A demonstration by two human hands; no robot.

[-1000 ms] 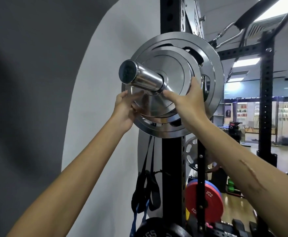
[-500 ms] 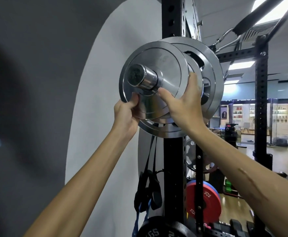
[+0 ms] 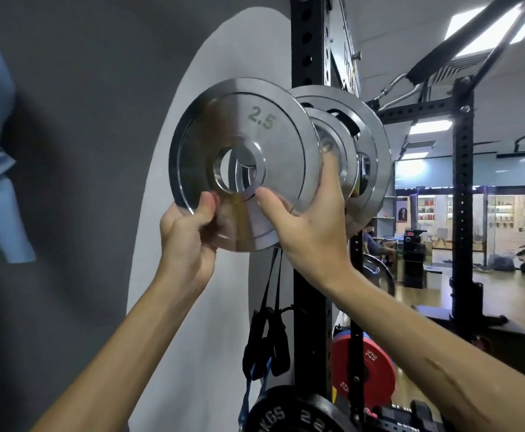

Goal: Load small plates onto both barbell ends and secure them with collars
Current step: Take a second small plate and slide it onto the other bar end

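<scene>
A chrome plate marked 2.5 is held up in front of me, clear of the peg, its centre hole showing metal behind it. My left hand pinches its lower left rim. My right hand grips its lower right edge, thumb on the face and fingers behind. Behind it a smaller chrome plate and a large chrome plate remain on the storage peg of the black rack upright. No barbell or collar is in view.
Black straps hang from the upright. A red 25 kg plate and a black plate sit low on the rack. A second upright stands to the right, with open gym floor beyond. A grey wall is on the left.
The 2.5 plate has slid outward along the chrome peg and come off its end; it is now held free, left of the stack. Both hands kept their grip and moved with it.
</scene>
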